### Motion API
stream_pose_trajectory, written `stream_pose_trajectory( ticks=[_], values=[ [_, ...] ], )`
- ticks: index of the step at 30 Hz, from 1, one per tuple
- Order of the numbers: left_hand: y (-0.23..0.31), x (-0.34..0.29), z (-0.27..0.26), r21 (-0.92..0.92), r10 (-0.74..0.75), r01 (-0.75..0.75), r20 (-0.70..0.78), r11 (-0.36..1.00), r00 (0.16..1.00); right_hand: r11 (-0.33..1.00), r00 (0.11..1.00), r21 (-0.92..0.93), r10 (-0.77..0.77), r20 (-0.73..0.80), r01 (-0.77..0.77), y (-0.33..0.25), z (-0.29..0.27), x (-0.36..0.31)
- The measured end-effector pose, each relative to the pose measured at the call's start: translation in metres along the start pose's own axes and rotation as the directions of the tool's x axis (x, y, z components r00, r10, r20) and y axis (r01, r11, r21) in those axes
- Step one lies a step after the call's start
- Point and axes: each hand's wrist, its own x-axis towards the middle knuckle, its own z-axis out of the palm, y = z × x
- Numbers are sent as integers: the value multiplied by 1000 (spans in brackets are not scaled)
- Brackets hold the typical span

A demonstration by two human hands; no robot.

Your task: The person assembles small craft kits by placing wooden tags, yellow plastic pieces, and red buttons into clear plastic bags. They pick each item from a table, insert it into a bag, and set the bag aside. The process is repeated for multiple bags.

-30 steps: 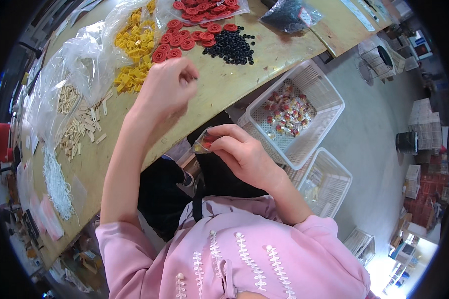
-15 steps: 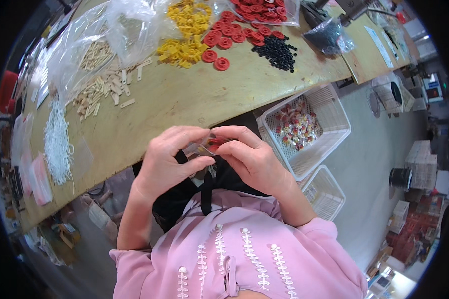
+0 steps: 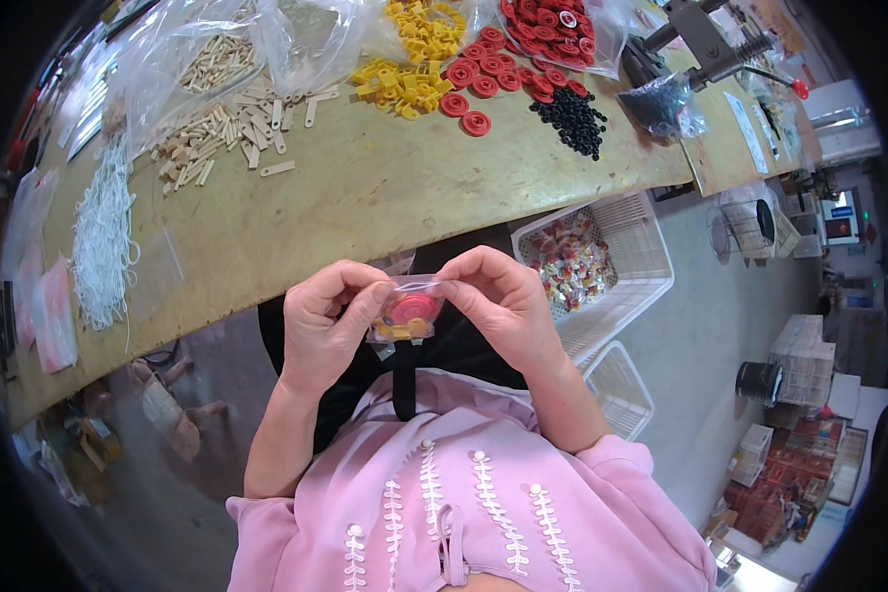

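A small clear plastic bag [image 3: 410, 333] hangs between my two hands above my lap. Inside it show a red round disc [image 3: 413, 309] and yellow pieces [image 3: 405, 328]. My left hand [image 3: 328, 321] pinches the bag's upper left corner between thumb and fingers. The upper right corner is pinched the same way by my right hand [image 3: 498, 306]. Between the two pinches the bag's top edge is stretched fairly straight.
On the table [image 3: 365, 187] lie wooden pieces [image 3: 222, 138], yellow parts [image 3: 402, 87], red discs [image 3: 483, 69], black beads [image 3: 572, 123] and white strings [image 3: 104, 237]. A white basket [image 3: 651, 271] of filled bags stands right of my lap, near a second basket [image 3: 622, 390]. A lever press [image 3: 705, 44] stands far right.
My hands have moved apart, each now at one top corner of the bag. The bag has turned to hang flat, so its red and yellow contents show. The view has shifted slightly.
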Motion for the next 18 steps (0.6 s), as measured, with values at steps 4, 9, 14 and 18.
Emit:
stream_pose_trajectory(
  ticks=[4, 9, 14, 18],
  values=[
    [-2, 1, 1, 316, 176, -178, 33, 932, 984, 990, 997, -138, -46, -59, 38, 1, 8, -3],
    [2, 2, 8, 621, 419, -415, 150, 665, 896, 723, 918, -599, -394, 51, 344, 0, 27, 1],
    [7, -5, 4, 656, 427, -477, 250, 585, 869, 962, 995, -257, -73, 61, 86, 1, 21, -8],
    [14, -13, -10, 699, 370, -451, 278, 555, 887, 996, 996, 55, 69, 48, -72, 10, -3, -9]
  ],
)
